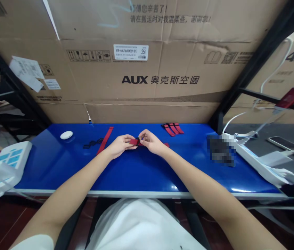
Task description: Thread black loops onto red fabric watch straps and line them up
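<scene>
Over the middle of the blue tabletop, my left hand (119,146) pinches the left end of a red strap (133,142). My right hand (150,141) closes on the same strap at a small black buckle (138,141), its fingers partly hiding it. A red end of strap shows beyond my right wrist. To the left lies a flat red strap (105,139), beside several loose black buckles (92,143). Several red straps with black buckles (173,128) lie together at the back right.
A white oval object (66,135) sits at the back left. White power strips stand at the left (14,159) and right (260,161) table ends. A large cardboard sheet (147,93) rises behind the blue table (136,177), between black frame posts.
</scene>
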